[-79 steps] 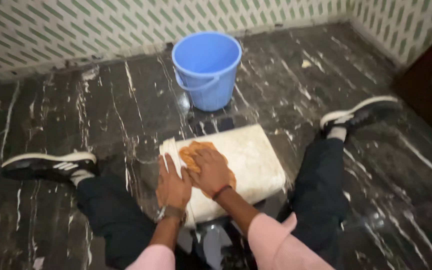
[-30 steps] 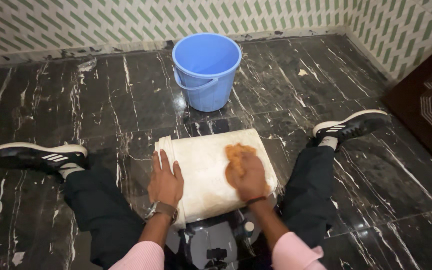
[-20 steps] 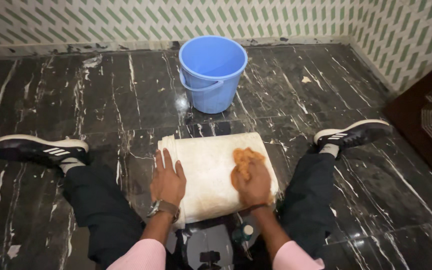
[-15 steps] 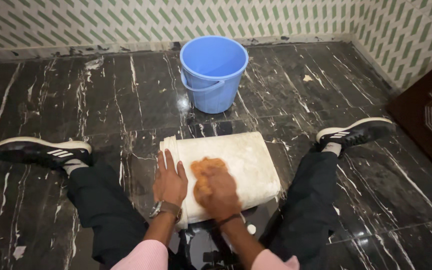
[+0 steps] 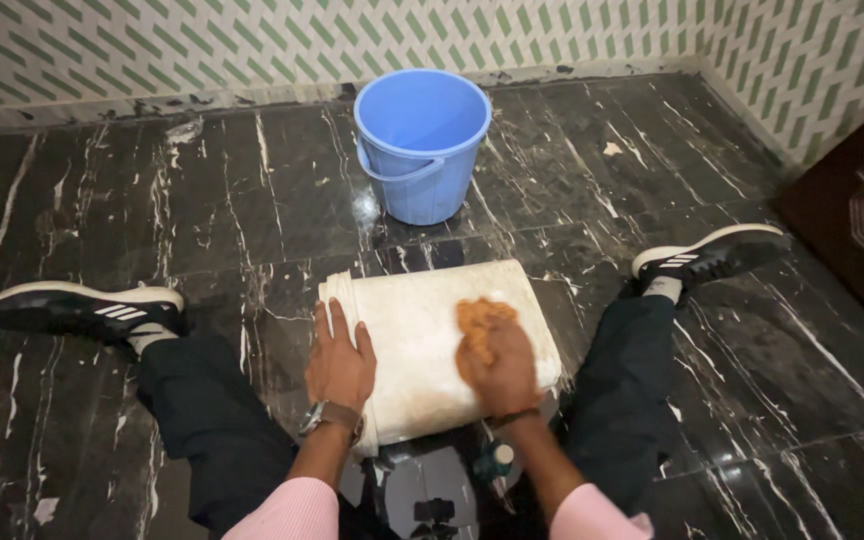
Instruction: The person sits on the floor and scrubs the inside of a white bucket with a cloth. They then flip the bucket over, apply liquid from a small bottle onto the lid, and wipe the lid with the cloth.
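**2 hands on the tipped white bucket**

I look down at a large off-white plastic bucket [image 5: 422,340] lying on its side on the black marble floor with white veins [image 5: 152,200], between my 2 outstretched legs in dark trousers. Lying there it could roll, which I judge is why my left hand [image 5: 337,362] rests flat near its ribbed rim, fingers spread and pointing away from me, palm down on the curved wall to steady it. That hand grips nothing; it only presses. A watch sits on its wrist.

My right hand [image 5: 500,362] lies on the same wall to the right of the left hand, well apart from it. It is cupped over a crumpled orange-brown cloth [image 5: 477,322], fingers bent and bearing down, with most of the rag bunched just ahead of the fingertips. The hand looks slightly blurred.

Beyond both hands, farther from me, a round light-blue plastic bucket [image 5: 422,145] stands upright near the tiled wall with green dashes [image 5: 252,40]; I cannot tell what it holds. A black shoe with a white sole [image 5: 707,255] lies out past the right hand, another [image 5: 87,310] out past the left.
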